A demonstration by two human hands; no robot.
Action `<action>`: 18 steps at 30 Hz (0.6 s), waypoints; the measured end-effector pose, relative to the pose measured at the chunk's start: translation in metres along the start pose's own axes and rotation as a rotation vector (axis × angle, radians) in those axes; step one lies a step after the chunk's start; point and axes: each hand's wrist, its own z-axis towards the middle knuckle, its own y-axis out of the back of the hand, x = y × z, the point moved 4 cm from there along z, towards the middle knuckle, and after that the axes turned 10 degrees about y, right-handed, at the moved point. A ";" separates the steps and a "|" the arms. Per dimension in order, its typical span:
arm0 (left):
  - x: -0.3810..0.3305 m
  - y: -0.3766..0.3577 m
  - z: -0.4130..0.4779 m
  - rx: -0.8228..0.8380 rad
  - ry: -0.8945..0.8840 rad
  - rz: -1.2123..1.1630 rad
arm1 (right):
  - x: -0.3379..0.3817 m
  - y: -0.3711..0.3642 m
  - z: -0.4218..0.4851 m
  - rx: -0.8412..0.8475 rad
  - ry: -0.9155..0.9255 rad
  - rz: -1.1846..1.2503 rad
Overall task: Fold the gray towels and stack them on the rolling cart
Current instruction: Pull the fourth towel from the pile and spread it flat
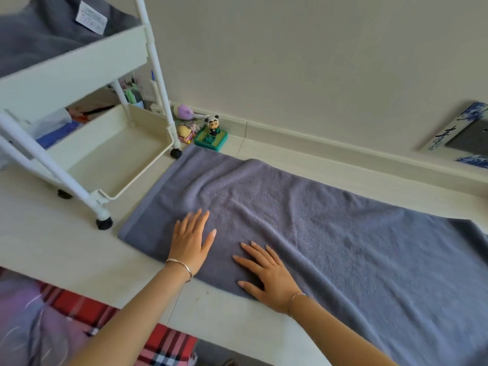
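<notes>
Gray towel (330,233) spread flat on the white table (52,247), unfolded; left hand (191,240) and right hand (266,276) press it, fingers straight, gripping nothing. Rolling cart (79,67) top tray already holds gray towels (39,35). This one's fold and stacking remain.

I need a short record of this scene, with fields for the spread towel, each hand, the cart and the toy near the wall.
towel: large gray terry towel, spread on the pale surface, slightly wrinkled
left hand: palm down on this towel, fingers straight
right hand: palm down on this towel, fingers spread
cart: white rolling cart with tray shelves, at the towel's left end
top tray: holds a dark gray towel with a white label
toy: small panda figurine on a green base, by the wall
</notes>
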 end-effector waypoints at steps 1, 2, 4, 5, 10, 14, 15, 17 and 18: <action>0.008 0.002 -0.002 -0.003 0.028 0.011 | -0.007 0.001 -0.007 0.013 -0.006 -0.055; 0.015 0.005 -0.003 -0.015 0.059 0.020 | -0.015 0.005 -0.014 0.022 -0.033 -0.078; 0.030 0.012 -0.007 -0.045 0.136 0.024 | -0.027 0.012 -0.026 0.047 -0.074 -0.096; 0.038 0.015 -0.011 -0.047 0.180 0.029 | -0.029 0.014 -0.031 0.060 -0.076 -0.107; 0.068 0.027 -0.021 -0.054 0.454 0.073 | -0.024 0.020 -0.035 0.077 -0.104 -0.120; 0.074 0.047 -0.021 -0.078 0.568 0.050 | -0.009 0.014 -0.027 0.067 -0.116 -0.146; 0.074 0.051 -0.017 -0.088 0.520 0.027 | -0.005 0.012 -0.026 0.074 -0.113 -0.152; 0.067 0.061 -0.013 -0.095 0.379 -0.140 | 0.001 0.011 -0.022 0.074 -0.124 -0.125; 0.062 0.064 -0.011 -0.082 0.310 -0.266 | 0.003 0.012 -0.020 0.061 -0.140 -0.093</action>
